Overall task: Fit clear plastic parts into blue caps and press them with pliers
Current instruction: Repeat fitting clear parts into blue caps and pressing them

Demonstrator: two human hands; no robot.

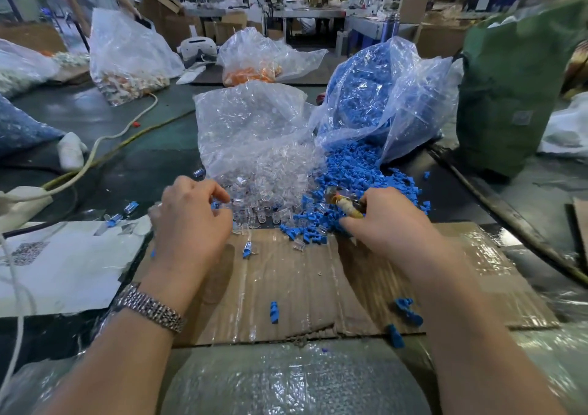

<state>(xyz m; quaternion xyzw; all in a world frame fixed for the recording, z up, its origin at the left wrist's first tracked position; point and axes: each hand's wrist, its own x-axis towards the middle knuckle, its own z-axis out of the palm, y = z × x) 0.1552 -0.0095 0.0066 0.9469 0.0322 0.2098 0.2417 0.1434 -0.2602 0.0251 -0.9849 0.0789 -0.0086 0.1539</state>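
Only blurred QR code (27,253) on paper (73,274).

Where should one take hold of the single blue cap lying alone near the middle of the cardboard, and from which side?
Pinch the blue cap across its narrow width, coming straight down from above. It lies flat and lengthwise on the cardboard with bare space on both long sides, so a thumb-and-finger grip should fit there. Its finer shape is too small to tell.

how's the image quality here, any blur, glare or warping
Head view: wide-angle warping bends the far benches and the green bag; top corners smear with motion blur; overhead light glares off the bubble wrap and the bag of blue caps; the left hand and right hand are fairly sharp, casting soft shadows on the cardboard.
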